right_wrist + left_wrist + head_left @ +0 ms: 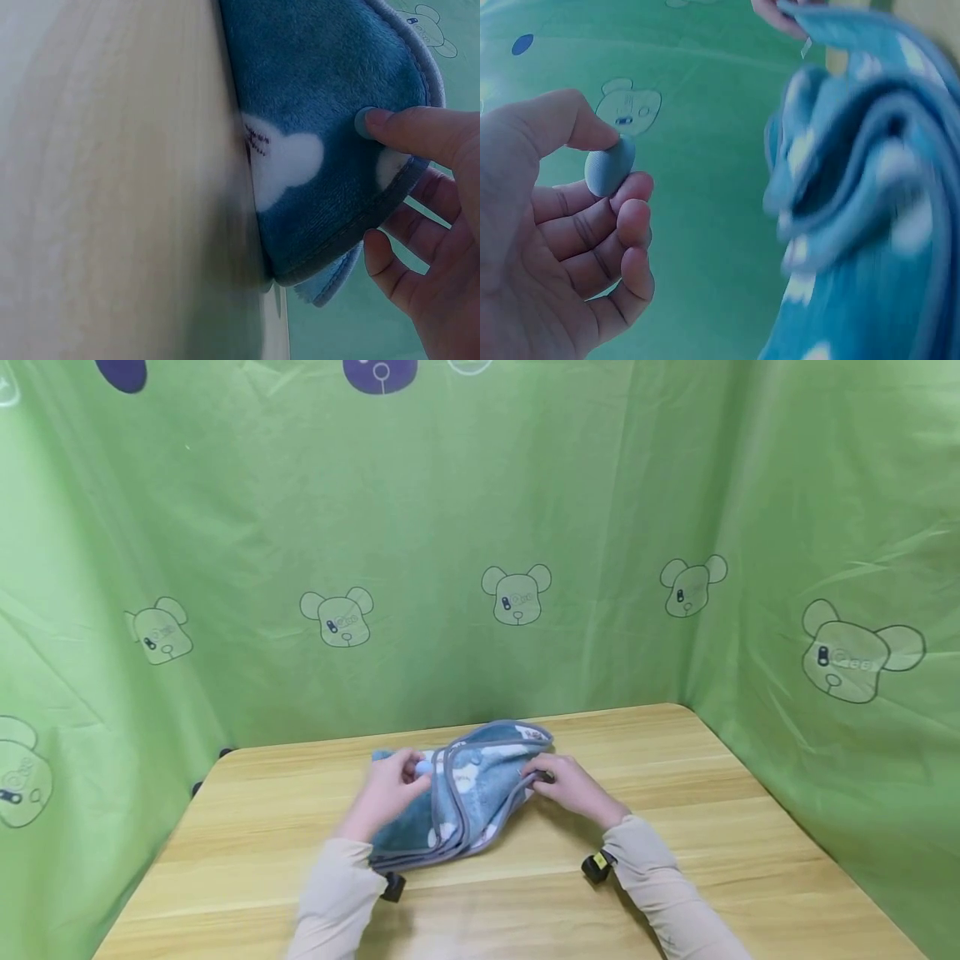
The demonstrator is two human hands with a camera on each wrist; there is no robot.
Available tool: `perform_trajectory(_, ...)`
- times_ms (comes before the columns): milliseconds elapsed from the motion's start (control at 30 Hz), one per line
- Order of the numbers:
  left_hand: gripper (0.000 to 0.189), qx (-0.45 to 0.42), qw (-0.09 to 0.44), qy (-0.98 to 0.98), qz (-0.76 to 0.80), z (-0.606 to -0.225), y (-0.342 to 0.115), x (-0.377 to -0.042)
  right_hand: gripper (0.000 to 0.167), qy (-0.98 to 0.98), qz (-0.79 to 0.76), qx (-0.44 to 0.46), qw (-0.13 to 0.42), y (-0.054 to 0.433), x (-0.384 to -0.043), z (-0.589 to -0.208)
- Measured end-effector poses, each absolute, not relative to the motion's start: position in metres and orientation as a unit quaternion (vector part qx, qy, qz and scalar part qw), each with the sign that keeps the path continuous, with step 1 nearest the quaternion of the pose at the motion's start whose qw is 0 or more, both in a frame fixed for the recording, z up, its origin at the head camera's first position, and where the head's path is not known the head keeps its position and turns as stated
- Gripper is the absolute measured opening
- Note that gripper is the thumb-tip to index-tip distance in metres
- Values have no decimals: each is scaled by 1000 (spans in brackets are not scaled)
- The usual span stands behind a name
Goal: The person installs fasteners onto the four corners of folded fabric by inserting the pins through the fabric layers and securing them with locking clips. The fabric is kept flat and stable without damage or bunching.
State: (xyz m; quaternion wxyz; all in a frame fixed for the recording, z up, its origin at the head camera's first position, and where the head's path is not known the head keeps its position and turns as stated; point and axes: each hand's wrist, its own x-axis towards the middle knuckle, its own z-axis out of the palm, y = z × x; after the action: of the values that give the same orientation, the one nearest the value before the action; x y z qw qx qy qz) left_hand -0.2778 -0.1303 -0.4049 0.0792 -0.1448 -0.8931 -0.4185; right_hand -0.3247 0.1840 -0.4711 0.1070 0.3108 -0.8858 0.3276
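A blue plush cloth (483, 781) with white patches and a grey bound edge lies folded and rumpled on the table. My left hand (390, 787) is at the cloth's left side. Between its thumb and index finger it pinches a small pale-blue egg-shaped object (609, 166) with a finely textured surface; what it is exactly I cannot tell. The other left fingers curl loosely below it. On the right, my right hand (573, 787) pinches the cloth's bordered edge, thumb on the plush face and fingers behind. Part of the cloth stands raised in folds between the hands.
The wood-grain table (712, 827) extends around the cloth, its far edge just behind it. Green curtains (435, 510) printed with bear heads hang behind the table and along both sides. Each wrist wears a small black camera (597, 866).
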Motion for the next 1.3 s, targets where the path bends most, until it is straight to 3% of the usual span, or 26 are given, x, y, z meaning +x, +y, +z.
perform_trajectory(233, 23, -176, 84, -867, -459, -412, -94, -290, 17, -885, 328, 313, 110, 186, -326, -471)
perform_trajectory(667, 24, -179, 19, -773, -609, -430, -43, -304, 17, -888, 320, 310, 111, 184, -324, -470)
perform_trajectory(900, 30, -85, -67, -656, -747, -440, -24, -314, 17, -885, 320, 317, 118, 185, -325, -468)
perform_trajectory(1100, 6, -9, -178, -491, -853, -450, -17, -320, 18, -878, 329, 323, 127, 185, -324, -469)
perform_trajectory(1300, 16, 34, -221, -386, -895, -460, -18, -323, 19, -874, 333, 328, 132, 183, -323, -469)
